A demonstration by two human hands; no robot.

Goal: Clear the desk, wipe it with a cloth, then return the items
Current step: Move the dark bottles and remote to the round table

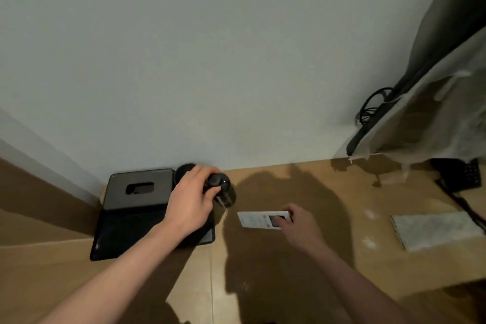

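- Pale wall backed a brown tabletop (302, 258), its far left corner crowded.
- Left hand (190, 202) curled around a dark glass bottle (223, 191), tilted beside a black tissue box (139, 189); its contents couldn't be made out.
- Right hand (302, 226) pinched a white remote (259, 219) lying flat.
- Risk: the tilted bottle might slip or knock the round black container (184, 169) behind.
- A grey cloth (434, 229) lay well right.

No legible text: markings on the white remote (264, 219) and the keys of the black keypad (470, 175) are too blurred to read.
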